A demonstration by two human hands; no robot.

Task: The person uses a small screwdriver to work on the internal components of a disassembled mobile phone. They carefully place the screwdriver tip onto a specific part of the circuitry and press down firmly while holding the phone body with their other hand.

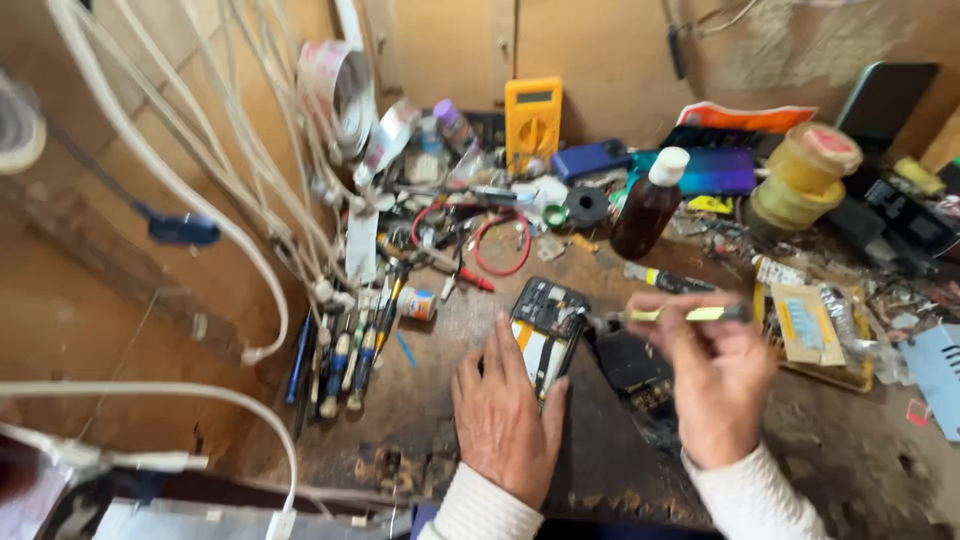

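Cluttered wooden workbench; brown walls

We look down from head height, close over a cluttered workbench, facing its back wall; only one view.

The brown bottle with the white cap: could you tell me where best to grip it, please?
Probably around the brown bottle's wide body, below the narrower white cap, coming from the front: it stands nearly upright, and clutter crowds its back and sides.
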